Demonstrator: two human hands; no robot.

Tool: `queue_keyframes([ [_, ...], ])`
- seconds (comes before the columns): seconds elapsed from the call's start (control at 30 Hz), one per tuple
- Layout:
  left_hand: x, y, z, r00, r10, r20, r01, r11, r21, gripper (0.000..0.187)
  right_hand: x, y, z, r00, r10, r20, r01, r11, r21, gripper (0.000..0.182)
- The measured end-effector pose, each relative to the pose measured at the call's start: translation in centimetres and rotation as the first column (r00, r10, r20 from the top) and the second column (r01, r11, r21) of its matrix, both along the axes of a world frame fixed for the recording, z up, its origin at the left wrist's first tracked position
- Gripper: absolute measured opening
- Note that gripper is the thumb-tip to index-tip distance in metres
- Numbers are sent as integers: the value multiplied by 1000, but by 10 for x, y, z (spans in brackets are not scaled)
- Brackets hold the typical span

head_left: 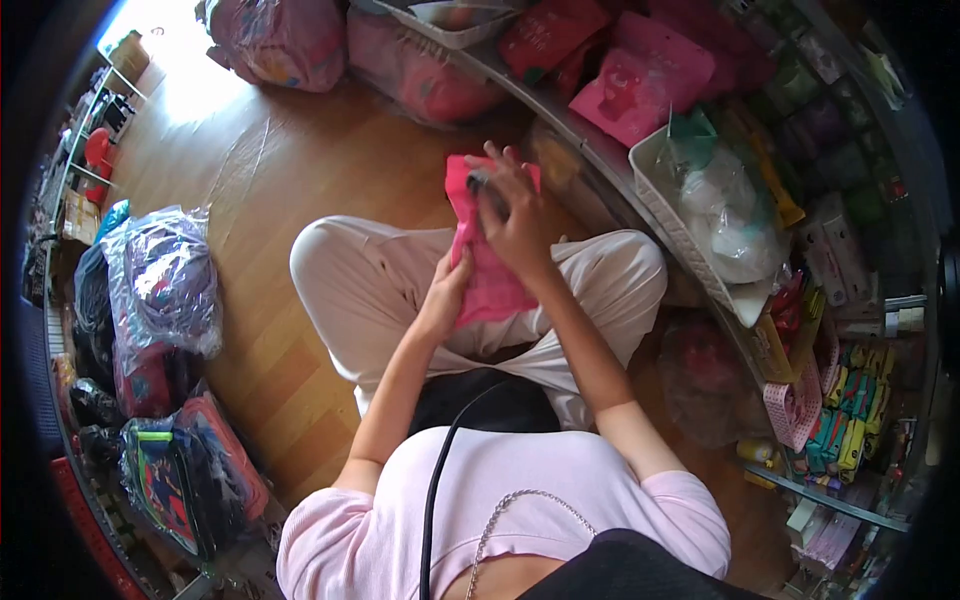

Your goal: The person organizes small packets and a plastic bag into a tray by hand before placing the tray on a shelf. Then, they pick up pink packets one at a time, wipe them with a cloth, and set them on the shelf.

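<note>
A bright pink bag [490,285] is held up above my crossed legs in pale trousers. My left hand [445,293] grips its left side, with the thumb on the front. At the bag's top, my right hand [512,210] touches the upper part, its fingers bent and partly spread. A small dark and grey item [476,182] shows beside the right fingers; I cannot make out what it is. Whether the right fingers hold that item or the bag's edge is unclear.
Plastic-wrapped backpacks [165,275] stand at the left. Shelves at the right hold a white basket [690,245], pink bags [645,75] and a pink basket [793,410]. More wrapped bags [285,40] lie ahead on the wooden floor [250,330]. A black cable [435,500] hangs over my chest.
</note>
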State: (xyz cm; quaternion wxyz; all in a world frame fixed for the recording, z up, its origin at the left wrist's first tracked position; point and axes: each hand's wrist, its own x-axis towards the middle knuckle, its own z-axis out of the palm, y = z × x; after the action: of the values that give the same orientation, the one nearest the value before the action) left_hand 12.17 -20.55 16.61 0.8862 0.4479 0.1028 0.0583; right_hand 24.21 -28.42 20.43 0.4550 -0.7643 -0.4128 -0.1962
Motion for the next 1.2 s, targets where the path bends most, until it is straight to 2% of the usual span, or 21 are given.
queue_keyframes([
  [0.07,3,-1,7,1000,-21,6,21,997,70,43,35,-5,-4,855,129,-502,-68,988,138,41],
  [0.13,4,2,8,999,-39,2,38,989,140,43,32,-12,-16,850,152,-505,-49,976,211,42],
  [0.17,8,7,4,1000,5,-1,-4,996,89,43,28,-14,-21,848,175,-501,-34,960,277,42],
  [0.23,15,15,5,994,102,-27,-103,992,-67,43,1,-20,-25,774,52,-631,62,985,158,43],
  [0.3,22,25,-1,987,161,3,-160,983,-87,43,-33,-8,-22,906,42,-422,19,990,140,45],
  [0.33,25,28,1,976,217,19,-214,970,-113,44,-32,1,-14,908,41,-417,21,990,143,45],
  [0.4,24,21,3,977,209,-38,-212,972,-102,42,-32,10,-1,997,16,-70,-26,989,-146,42],
  [0.53,16,14,-5,968,204,-145,-206,979,1,33,24,29,6,989,100,-112,-109,991,-79,45],
  [0.57,14,13,8,977,201,-70,-195,977,88,31,40,25,5,873,189,-450,-179,982,66,45],
  [0.6,13,12,16,981,192,5,-190,966,173,29,48,24,1,636,292,-714,-192,957,220,45],
  [0.67,16,32,-16,982,188,29,-190,963,190,29,36,23,-29,672,244,-699,-121,968,222,45],
  [0.73,23,41,-12,946,323,-15,-324,944,-59,30,16,20,-38,703,194,-685,-52,973,223,45],
  [0.8,27,50,2,944,328,-34,-329,936,-128,33,-19,21,-43,880,129,-457,-54,983,173,43],
  [0.83,29,52,3,943,327,-57,-332,919,-211,34,-29,23,-28,866,130,-483,-56,985,165,43],
  [0.87,26,50,0,942,323,-91,-335,896,-293,35,-37,24,-14,925,112,-364,-106,994,38,44],
  [0.9,25,46,-8,943,316,-100,-330,925,-188,38,-38,28,-2,966,116,-229,-140,986,-92,46],
  [0.97,22,42,-31,963,262,-66,-265,963,-53,40,-20,38,2,911,102,-399,-173,974,-145,50],
  [1.03,17,35,-29,969,245,-36,-246,969,-24,37,14,48,-1,983,75,-167,-81,996,-26,50],
  [1.1,15,24,7,965,262,-18,-262,965,23,34,45,41,-5,944,90,-318,-71,995,71,48],
  [1.13,12,27,2,965,262,-29,-262,965,23,34,44,34,-12,940,89,-329,-71,995,68,48],
  [1.2,12,42,-15,964,257,67,-264,957,118,34,41,25,-33,778,216,-590,-80,965,248,46],
])
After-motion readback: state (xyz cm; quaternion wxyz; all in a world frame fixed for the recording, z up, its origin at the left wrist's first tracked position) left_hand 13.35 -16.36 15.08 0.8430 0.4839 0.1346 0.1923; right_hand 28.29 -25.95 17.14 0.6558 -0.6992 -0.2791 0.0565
